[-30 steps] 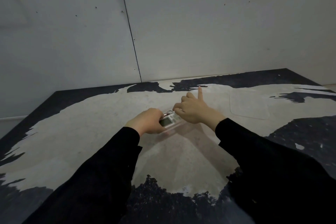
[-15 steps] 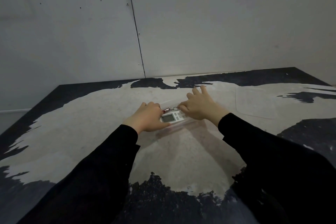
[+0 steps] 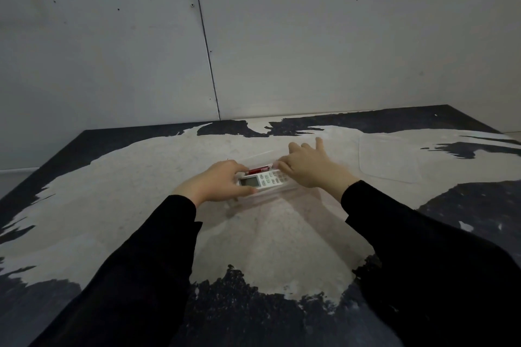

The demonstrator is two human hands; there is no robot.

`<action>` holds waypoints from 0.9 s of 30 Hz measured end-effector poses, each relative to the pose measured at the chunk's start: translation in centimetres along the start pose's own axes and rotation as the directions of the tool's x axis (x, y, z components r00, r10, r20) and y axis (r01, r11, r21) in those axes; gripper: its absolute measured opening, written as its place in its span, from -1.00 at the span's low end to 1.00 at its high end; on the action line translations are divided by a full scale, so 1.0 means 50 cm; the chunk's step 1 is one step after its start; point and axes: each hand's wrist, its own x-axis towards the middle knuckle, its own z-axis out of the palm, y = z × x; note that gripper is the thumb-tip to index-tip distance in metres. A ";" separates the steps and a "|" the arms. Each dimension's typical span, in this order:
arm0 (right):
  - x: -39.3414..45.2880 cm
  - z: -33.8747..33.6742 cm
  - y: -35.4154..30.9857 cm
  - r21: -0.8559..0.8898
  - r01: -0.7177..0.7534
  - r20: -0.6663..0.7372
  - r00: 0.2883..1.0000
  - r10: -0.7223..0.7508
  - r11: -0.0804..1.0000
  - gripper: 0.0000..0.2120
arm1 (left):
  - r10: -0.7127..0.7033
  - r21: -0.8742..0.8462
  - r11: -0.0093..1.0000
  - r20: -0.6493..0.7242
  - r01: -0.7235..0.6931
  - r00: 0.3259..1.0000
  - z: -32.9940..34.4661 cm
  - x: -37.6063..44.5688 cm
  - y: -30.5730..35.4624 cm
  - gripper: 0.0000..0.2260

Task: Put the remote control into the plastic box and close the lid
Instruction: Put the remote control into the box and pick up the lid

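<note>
Holding one remote control point(image 3: 263, 180): two hands, left hand point(image 3: 215, 186), right hand point(image 3: 307, 166).

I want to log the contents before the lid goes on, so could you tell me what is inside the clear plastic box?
The white remote control lies in the plastic box, a red item behind it. The left hand and right hand cover both ends.

Bare, unfurnished test or recording space, not a home. Plain grey panel wall point(image 3: 282, 36) with a vertical seam point(image 3: 205, 45) and scattered screw holes stands directly behind the worktop point(image 3: 127, 191). The worktop's dark coating is worn to pale patches; no domestic fittings appear beside it.
</note>
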 end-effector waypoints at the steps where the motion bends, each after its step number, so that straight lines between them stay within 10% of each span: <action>1: -0.010 0.000 0.008 0.127 0.002 -0.036 0.999 0.002 0.992 -0.55 | 0.002 -0.074 0.997 -0.036 -0.005 0.999 0.001 -0.006 0.001 -0.45; 5: -0.063 0.026 0.076 0.421 -0.087 -0.284 0.933 0.222 0.903 -0.65 | 0.017 -0.289 0.953 -0.243 -0.089 0.970 0.022 -0.024 0.009 -0.55; 11: -0.137 0.085 0.192 0.442 -0.483 -0.199 0.769 0.607 0.756 -0.81 | -0.035 -0.368 0.913 -0.505 -0.178 0.863 0.092 -0.040 0.034 -0.67; 19: -0.131 0.033 0.155 0.641 -0.059 -0.576 0.622 0.530 0.766 -0.91 | -0.049 -0.314 0.928 -0.636 -0.200 0.770 0.112 -0.059 0.054 -0.73; 24: -0.136 -0.042 0.094 0.895 0.407 -0.426 0.667 0.611 0.181 -0.87 | -0.153 -0.539 0.793 -0.628 -0.284 0.763 0.090 -0.062 0.060 -0.61; 27: -0.134 -0.049 0.081 0.930 0.367 -0.320 0.786 0.529 0.017 -0.83 | -0.179 -0.691 0.636 -0.564 -0.343 0.806 0.069 -0.065 0.061 -0.50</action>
